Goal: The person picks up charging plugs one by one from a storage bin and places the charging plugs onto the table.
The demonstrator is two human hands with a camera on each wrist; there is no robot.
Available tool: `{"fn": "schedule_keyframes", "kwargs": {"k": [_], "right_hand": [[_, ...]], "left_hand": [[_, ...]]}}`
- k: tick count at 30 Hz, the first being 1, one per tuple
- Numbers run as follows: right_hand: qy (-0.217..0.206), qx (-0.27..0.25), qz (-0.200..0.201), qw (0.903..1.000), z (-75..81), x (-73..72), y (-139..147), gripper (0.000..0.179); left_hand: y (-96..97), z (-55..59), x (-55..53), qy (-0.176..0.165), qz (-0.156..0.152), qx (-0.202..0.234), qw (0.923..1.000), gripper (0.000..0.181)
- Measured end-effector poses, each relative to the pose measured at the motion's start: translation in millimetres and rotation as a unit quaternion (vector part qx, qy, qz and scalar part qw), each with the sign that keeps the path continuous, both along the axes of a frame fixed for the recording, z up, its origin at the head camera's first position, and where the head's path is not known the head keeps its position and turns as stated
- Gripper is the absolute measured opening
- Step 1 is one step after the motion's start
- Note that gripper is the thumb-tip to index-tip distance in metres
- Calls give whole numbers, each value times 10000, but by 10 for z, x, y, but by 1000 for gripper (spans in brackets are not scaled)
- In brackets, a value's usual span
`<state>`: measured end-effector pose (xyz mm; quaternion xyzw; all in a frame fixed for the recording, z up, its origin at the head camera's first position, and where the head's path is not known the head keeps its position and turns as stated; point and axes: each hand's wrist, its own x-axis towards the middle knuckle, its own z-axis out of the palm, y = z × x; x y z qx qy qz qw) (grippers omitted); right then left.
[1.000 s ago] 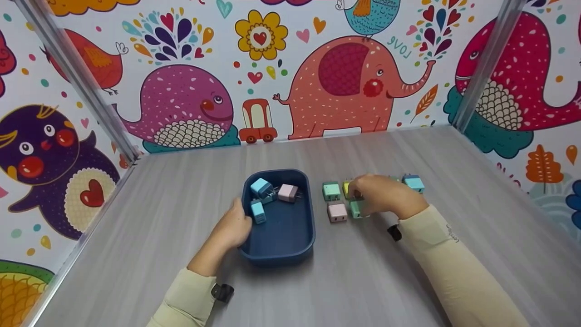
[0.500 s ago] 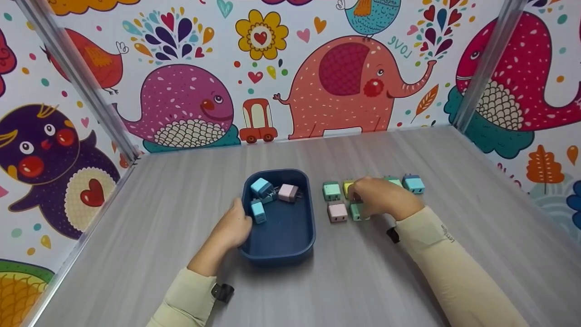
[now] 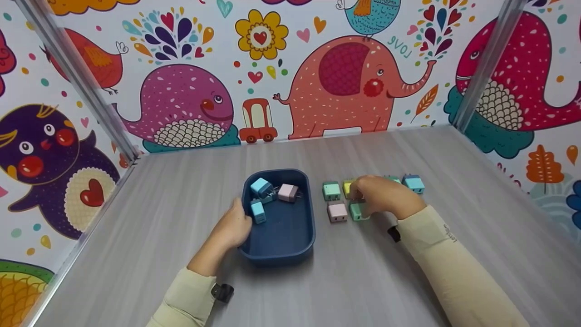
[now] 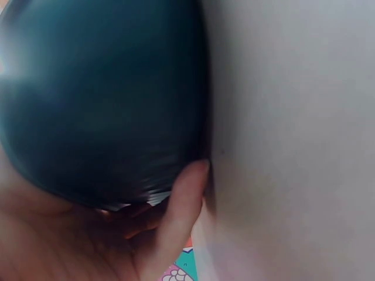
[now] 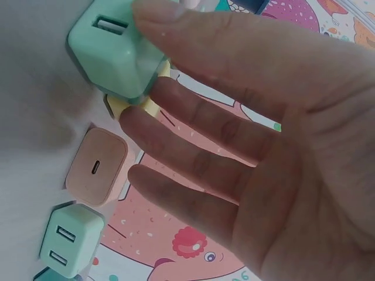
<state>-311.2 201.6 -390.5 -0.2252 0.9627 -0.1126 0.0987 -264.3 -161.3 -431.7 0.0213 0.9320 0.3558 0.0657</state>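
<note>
A dark blue plastic tub (image 3: 281, 247) stands on the table, and my left hand (image 3: 233, 225) holds its left side. In the left wrist view, fingers (image 4: 186, 190) curl against the outer wall of the tub (image 4: 111, 105). Inside lie blue USB chargers (image 3: 258, 211) and a pink one (image 3: 288, 193). To the right, my right hand (image 3: 386, 196) pinches a green charger (image 5: 108, 50) in the near row, with the thumb on its near side and fingers behind. A pink charger (image 3: 337, 212) sits just left of it.
The far row holds a green charger (image 3: 332, 190), a yellow charger (image 3: 348, 188) and a blue charger (image 3: 413, 184) at its right end. A peach charger (image 5: 98, 167) and a two-port green charger (image 5: 71, 240) show beyond my fingers. Printed wall panels (image 3: 281, 81) border the table.
My right hand shifts only slightly over the green charger, which stays in the row. The left hand and the tub keep their place.
</note>
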Motion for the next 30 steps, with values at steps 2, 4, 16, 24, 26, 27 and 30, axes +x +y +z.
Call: {"fn": "schedule_keyframes", "kwargs": {"k": [2, 4, 16, 24, 26, 27, 30], "right_hand": [[-23, -21, -43, 10000, 4, 4, 0, 42], [-26, -32, -52, 10000, 5, 8, -1, 42], [61, -107, 26, 9999, -6, 6, 5, 41], [-82, -147, -51, 9998, 24, 3, 3, 41], [-96, -167, -59, 9998, 34, 0, 12, 41], [-89, -174, -38, 9998, 41, -3, 19, 41], [-51, -195, 32, 9998, 70, -4, 42, 39]], "left_hand": [[1, 0, 0, 9, 11, 17, 10000, 61], [2, 0, 0, 11, 14, 32, 10000, 60], [9, -1, -2, 17, 44, 16, 10000, 61], [9, -5, 4, 44, 49, 83, 9999, 59], [8, -6, 4, 54, 47, 76, 9999, 59], [7, -4, 3, 59, 43, 75, 9999, 59], [7, -5, 2, 51, 56, 69, 9999, 58]]}}
